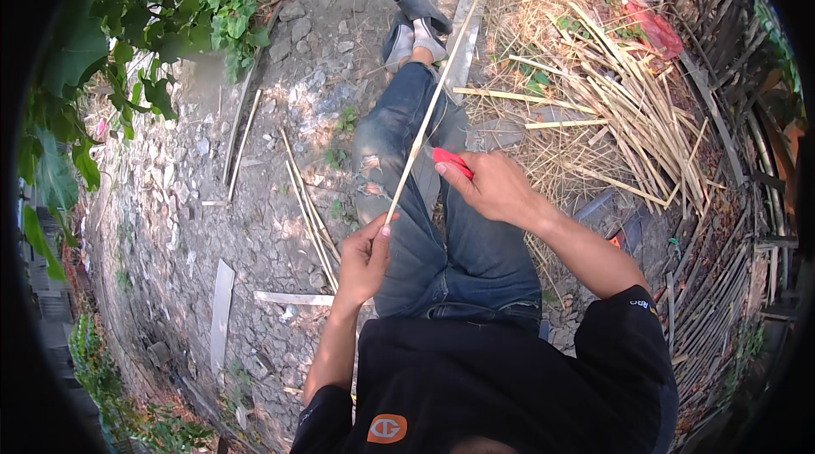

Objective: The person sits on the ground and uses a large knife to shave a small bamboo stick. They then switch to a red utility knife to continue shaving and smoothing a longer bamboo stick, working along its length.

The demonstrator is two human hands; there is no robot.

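Observation:
A long, thin bamboo stick (pixel 441 84) slants away from me over my outstretched, jeans-clad legs. Its near end is pinched between the thumb and fingers of my left hand (pixel 367 259), just above my thigh. My right hand (pixel 492 186) is closed around a red-handled knife (pixel 451 163), its thumb laid along the handle. What little shows of the blade is close to the stick, near a joint in it; I cannot tell whether they touch. Beyond my knees, the stick's far part passes beside my crossed feet, over a flat wooden board (pixel 464 42).
Many split bamboo strips (pixel 632 106) lie heaped at the right among straw-like shavings (pixel 518 8). A red plastic bag (pixel 658 29) sits behind them, near a stick fence (pixel 722 38). On the left are loose strips (pixel 307 208), a grey slat (pixel 222 310) and overhanging leaves (pixel 170 4).

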